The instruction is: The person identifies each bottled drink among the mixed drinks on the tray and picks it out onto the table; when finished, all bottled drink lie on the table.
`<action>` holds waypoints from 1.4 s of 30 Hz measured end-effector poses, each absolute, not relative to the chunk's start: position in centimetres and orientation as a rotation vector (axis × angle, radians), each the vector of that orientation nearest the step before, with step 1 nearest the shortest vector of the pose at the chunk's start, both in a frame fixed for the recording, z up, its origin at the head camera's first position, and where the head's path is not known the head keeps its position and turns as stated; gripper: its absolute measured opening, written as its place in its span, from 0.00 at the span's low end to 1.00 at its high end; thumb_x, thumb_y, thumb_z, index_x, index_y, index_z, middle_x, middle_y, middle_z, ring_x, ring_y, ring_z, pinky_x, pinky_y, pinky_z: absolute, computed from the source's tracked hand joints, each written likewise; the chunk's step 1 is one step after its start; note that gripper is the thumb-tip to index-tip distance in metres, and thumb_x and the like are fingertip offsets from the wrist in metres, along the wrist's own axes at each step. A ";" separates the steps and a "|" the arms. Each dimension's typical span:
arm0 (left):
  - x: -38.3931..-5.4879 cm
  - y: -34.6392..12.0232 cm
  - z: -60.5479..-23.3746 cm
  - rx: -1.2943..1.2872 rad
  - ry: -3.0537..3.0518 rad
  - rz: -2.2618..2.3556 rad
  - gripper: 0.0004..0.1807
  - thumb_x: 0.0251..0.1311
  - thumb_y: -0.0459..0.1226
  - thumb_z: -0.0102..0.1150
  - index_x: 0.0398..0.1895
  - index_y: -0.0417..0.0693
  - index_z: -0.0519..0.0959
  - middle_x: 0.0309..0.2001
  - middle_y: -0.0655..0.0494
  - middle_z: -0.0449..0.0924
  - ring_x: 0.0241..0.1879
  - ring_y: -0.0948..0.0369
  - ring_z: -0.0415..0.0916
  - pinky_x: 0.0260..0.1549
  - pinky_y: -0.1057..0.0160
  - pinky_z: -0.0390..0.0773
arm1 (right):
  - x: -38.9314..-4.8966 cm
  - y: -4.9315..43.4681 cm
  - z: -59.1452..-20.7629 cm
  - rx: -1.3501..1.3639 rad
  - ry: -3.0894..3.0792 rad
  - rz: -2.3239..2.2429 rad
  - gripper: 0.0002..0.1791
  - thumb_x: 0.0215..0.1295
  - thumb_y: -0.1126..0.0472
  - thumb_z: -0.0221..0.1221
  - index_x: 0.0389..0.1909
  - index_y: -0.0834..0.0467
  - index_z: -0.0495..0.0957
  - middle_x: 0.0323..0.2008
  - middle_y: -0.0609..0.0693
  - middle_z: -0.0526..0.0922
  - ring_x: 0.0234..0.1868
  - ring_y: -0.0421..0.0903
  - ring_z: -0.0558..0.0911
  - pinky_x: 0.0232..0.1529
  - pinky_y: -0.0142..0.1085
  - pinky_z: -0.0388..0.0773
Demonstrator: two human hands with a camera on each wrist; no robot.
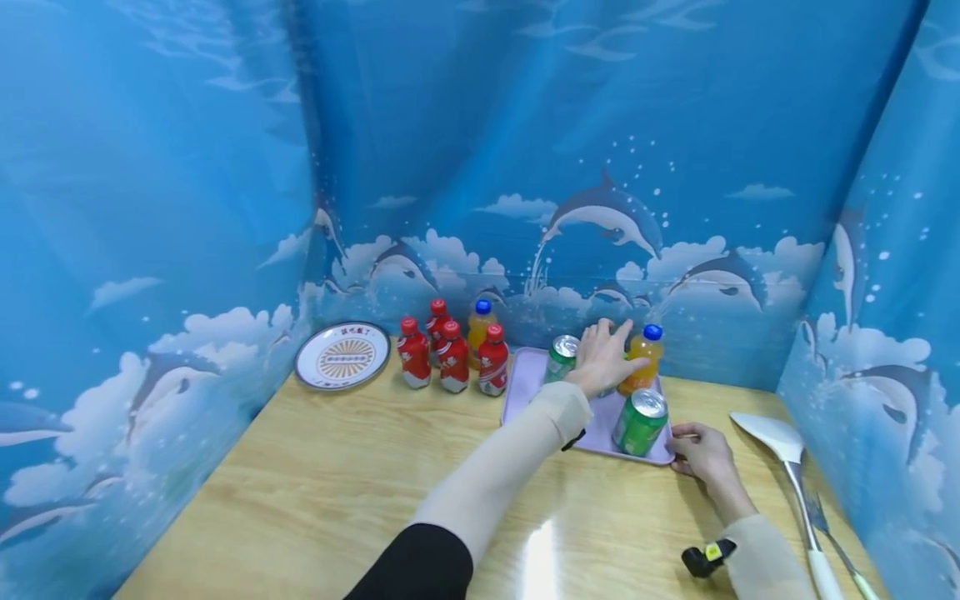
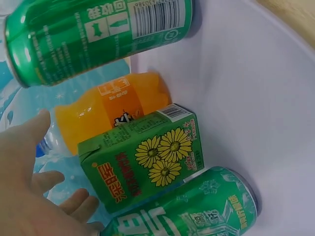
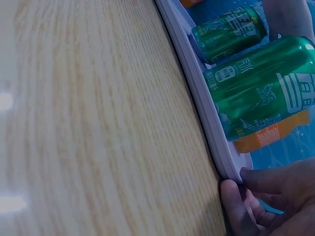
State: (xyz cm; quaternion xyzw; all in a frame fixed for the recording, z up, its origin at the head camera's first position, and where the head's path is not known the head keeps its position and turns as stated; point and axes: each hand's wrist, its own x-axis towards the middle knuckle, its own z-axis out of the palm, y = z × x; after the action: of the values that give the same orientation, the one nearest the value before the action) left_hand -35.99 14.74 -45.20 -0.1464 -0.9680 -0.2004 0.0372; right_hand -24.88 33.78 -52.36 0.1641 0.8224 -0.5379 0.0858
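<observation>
A lilac tray [image 1: 525, 379] sits on the wooden table, toward the right. On it stand a green drink can [image 1: 641, 423] at the near right corner, another green can [image 1: 561, 358] at the far left, and an orange drink bottle [image 1: 643, 362] with a blue cap. A green drink carton [image 2: 145, 157] with yellow flowers stands between them, largely hidden by my left hand in the head view. My left hand [image 1: 602, 358] reaches over the tray, fingers spread close to the carton's top. My right hand [image 1: 705, 454] pinches the tray's near right corner between thumb and fingers.
Several red bottles [image 1: 415, 354] and a second orange bottle [image 1: 480, 333] stand left of the tray. Farther left, a round plate [image 1: 306, 367] lies by the curtain [image 1: 480, 167]. A white spatula [image 1: 772, 435] and a fork [image 1: 821, 521] lie along the right edge.
</observation>
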 end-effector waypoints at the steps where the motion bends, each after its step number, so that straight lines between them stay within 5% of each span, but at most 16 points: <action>1: -36.1 14.8 -45.3 -0.451 -2.967 -0.603 0.46 0.66 0.70 0.57 0.84 0.76 0.54 0.75 0.60 0.65 0.70 0.60 0.68 0.78 0.57 0.68 | -24.8 33.7 -52.4 0.493 2.454 -1.599 0.25 0.74 0.68 0.60 0.66 0.73 0.69 0.38 0.54 0.84 0.32 0.37 0.83 0.33 0.31 0.88; 11: -36.7 15.7 -46.4 -0.456 -2.962 -0.404 0.46 0.63 0.72 0.56 0.83 0.81 0.53 0.67 0.61 0.69 0.67 0.60 0.67 0.82 0.54 0.60 | -24.7 32.9 -52.7 0.500 2.480 -1.593 0.24 0.73 0.68 0.59 0.65 0.74 0.70 0.38 0.55 0.85 0.32 0.37 0.84 0.32 0.32 0.89; 17: -36.6 16.1 -46.6 -0.448 -2.937 -0.400 0.44 0.65 0.71 0.57 0.82 0.81 0.56 0.71 0.61 0.68 0.76 0.57 0.63 0.85 0.48 0.54 | -24.6 32.7 -52.5 0.500 2.478 -1.597 0.24 0.72 0.68 0.60 0.65 0.73 0.70 0.36 0.53 0.84 0.31 0.37 0.83 0.31 0.31 0.88; 27: -36.8 16.5 -46.5 -0.448 -2.880 -0.342 0.39 0.63 0.72 0.58 0.77 0.81 0.67 0.73 0.67 0.71 0.76 0.58 0.65 0.84 0.48 0.55 | -24.5 33.0 -52.5 0.495 2.490 -1.597 0.23 0.72 0.68 0.60 0.64 0.74 0.71 0.36 0.52 0.84 0.31 0.37 0.83 0.31 0.31 0.88; 42: -36.1 17.1 -45.6 -0.583 -2.825 -0.468 0.37 0.65 0.70 0.58 0.77 0.81 0.67 0.76 0.70 0.71 0.80 0.61 0.62 0.86 0.49 0.50 | -24.5 33.5 -52.5 0.508 2.491 -1.609 0.24 0.72 0.69 0.61 0.64 0.75 0.71 0.35 0.52 0.84 0.31 0.37 0.83 0.31 0.31 0.88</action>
State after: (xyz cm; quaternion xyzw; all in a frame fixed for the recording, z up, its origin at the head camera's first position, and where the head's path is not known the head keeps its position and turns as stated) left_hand -36.12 17.05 -45.59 -0.1982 -0.9609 -0.1592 0.1094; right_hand -24.48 33.48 -52.50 0.1686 0.8262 -0.5335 0.0664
